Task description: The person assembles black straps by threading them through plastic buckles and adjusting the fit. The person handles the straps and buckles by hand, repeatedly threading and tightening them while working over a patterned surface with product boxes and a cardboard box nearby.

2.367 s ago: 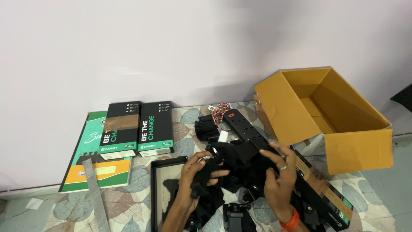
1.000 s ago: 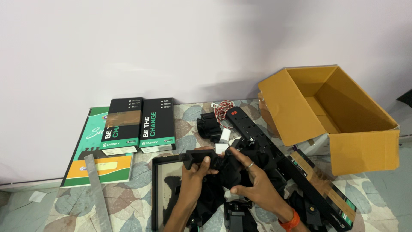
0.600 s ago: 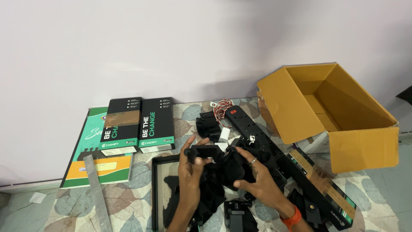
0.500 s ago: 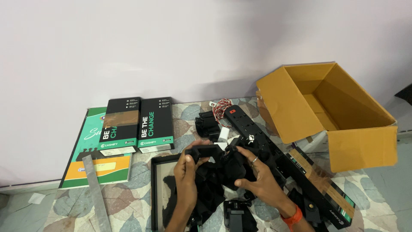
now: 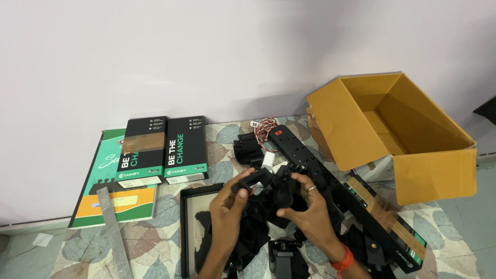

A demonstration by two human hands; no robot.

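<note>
Far left edge of the patterned floor mat (image 5: 155,253): green book (image 5: 106,206) w/ a metal ruler (image 5: 114,227) lying across its lower corner, then two black-and-green boxes (image 5: 164,151) side by side, both closed so can't tell what's in them.

Middle, near the bottom edge: left hand (image 5: 227,212) has fingers curled round one end of a black plastic part (image 5: 268,188), thumb on top. Right hand (image 5: 310,214) is clamped on the other end, ring finger over it. Part sits up off the mat betw both hands, above a shallow black tray (image 5: 188,232) and a pile of more black bits.

Imo best way to handle it: keep both grips close to the joint, twist gently, don't yank, looks like brittle plastic.

Behind the hands: black power strip (image 5: 299,152) + a coil of red/white wire (image 5: 264,128).

Right side: open cardboard box (image 5: 434,175), tipped toward the camera, looks empty afaict. A long black box (image 5: 385,222) lies just in front of it.
</note>
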